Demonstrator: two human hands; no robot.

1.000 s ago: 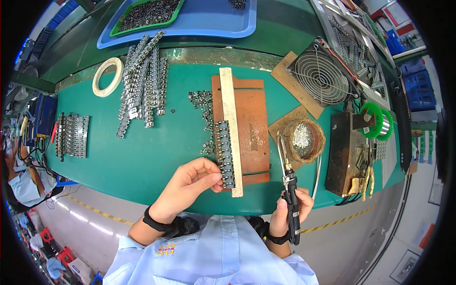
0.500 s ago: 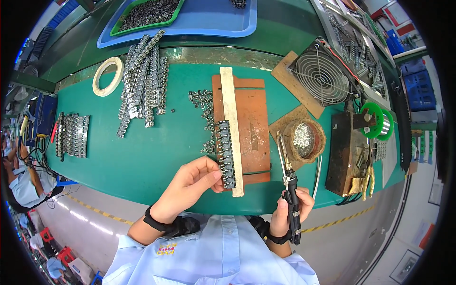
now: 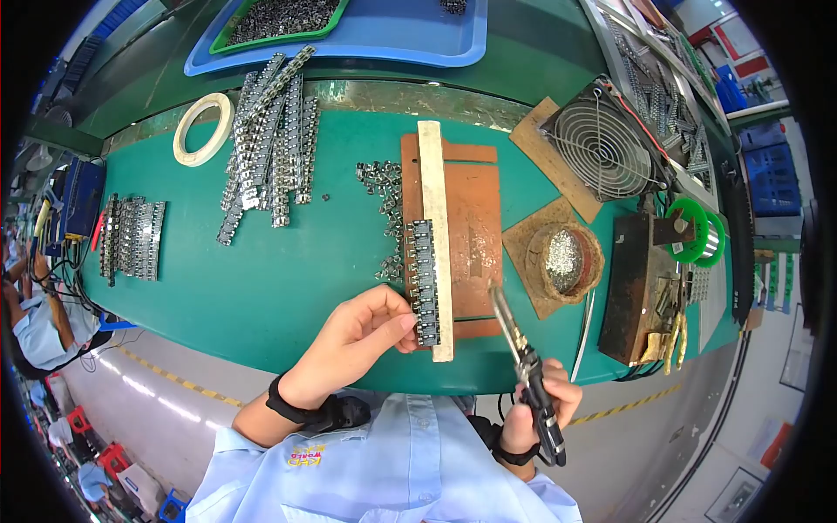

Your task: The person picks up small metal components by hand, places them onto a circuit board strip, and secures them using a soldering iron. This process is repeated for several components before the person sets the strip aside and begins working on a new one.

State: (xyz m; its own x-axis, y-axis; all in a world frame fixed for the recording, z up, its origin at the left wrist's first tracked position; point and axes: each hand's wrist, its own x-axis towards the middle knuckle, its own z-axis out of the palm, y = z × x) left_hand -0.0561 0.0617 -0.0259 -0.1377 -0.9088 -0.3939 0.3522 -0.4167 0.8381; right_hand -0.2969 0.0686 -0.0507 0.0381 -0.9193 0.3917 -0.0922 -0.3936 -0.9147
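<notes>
My right hand [image 3: 551, 397] is wrapped round the black handle of a soldering iron [image 3: 534, 373], whose metal tip points up over the right edge of a brown board [image 3: 473, 253]. My left hand [image 3: 362, 336] pinches the near end of a strip of small black circuit boards [image 3: 422, 283]. That strip lies along the left side of a pale straight bar [image 3: 437, 218] on the brown board. Small loose metal parts [image 3: 384, 193] are heaped just left of the board, close beyond my left fingers.
A round pot of silvery bits [image 3: 565, 260] sits right of the board, with a fan [image 3: 603, 144] behind it. Farther right are a metal box [image 3: 629, 283] and a green solder spool [image 3: 690, 229]. Stacked strips [image 3: 272, 144], a tape roll [image 3: 203, 129] and a blue tray [image 3: 418, 44] lie left and back.
The soldering iron's tip has swung left, from beside the round pot to the brown board's right edge. My left hand stays at the strip's near end. The whole view has shifted slightly.
</notes>
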